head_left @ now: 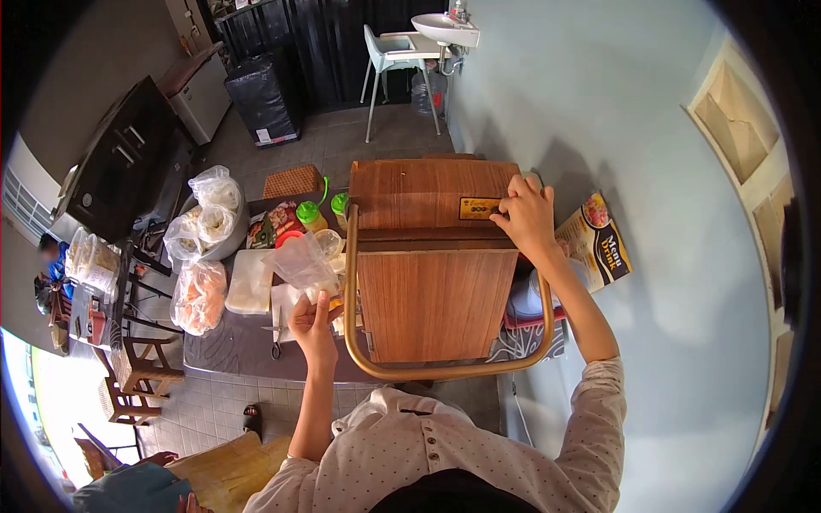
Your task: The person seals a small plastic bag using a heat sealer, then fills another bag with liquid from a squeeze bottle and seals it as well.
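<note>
The right hand [523, 214] lies on top of a wooden chair [432, 256] at about one o'clock from the picture's middle, fingers spread and curled over the chair's upper edge just beside a small yellow label [479, 208] — gripping the wood there. The chair fills the centre, its brass-coloured tube frame [445, 369] looping round the panel nearest the person. The left hand [312, 325] is at nine o'clock from the chair, closed on a clear plastic bag [301, 265] that stands up from the fingers. Behind that hand runs a grey table [231, 346]: a pair of scissors [277, 335] lies just at the hand's nine o'clock, a white cutting board [251, 280] further toward ten, and knotted bags of food [198, 295] beyond it — one holding orange-brown pieces. Two green-capped bottles [310, 215] stand at the table's far side, near the chair's eleven o'clock corner. A printed menu board [596, 241] leans on the wall at the right hand's three o'clock.
</note>
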A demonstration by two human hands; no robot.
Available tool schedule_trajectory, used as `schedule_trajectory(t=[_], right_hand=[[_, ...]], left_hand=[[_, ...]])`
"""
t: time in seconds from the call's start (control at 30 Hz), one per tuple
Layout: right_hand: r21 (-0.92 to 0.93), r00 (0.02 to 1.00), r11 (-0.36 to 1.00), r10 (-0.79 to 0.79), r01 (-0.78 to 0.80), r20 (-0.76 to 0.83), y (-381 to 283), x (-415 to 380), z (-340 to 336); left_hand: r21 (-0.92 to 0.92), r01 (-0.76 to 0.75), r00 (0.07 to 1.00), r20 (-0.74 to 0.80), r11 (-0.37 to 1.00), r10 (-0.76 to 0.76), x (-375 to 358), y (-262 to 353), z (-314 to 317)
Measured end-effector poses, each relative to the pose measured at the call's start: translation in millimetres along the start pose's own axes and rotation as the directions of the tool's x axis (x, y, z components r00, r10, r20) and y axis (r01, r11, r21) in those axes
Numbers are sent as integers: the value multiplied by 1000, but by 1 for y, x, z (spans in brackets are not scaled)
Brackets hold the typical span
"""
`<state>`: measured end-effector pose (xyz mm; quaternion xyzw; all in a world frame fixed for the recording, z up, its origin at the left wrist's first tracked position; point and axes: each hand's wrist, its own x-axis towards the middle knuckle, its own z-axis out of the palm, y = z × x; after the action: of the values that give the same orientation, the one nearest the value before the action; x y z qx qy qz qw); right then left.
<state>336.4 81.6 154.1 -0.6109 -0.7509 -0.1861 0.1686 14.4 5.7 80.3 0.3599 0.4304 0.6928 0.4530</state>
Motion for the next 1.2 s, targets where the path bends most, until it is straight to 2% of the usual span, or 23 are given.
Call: schedule_trajectory(t=[0.23,0.3,0.9,1.2], right_hand=[[-10,999,1000,19,-18,42,0,1,-1],[-3,1000,1000,5,-5,-2,0,0,0],[-16,999,1000,-16,15,-46,1,-1,4],[-18,1000,1000,-7,7,2,0,0,3]], left_hand=[[-15,7,1000,7,1000,-6,1,2,-2],[-14,6,1000,10,1000,-6,1,1,-5],[14,0,999,37,1000,-1,-1,3,-7],[6,2,1000,32,1000,-2,-3,4,-16]])
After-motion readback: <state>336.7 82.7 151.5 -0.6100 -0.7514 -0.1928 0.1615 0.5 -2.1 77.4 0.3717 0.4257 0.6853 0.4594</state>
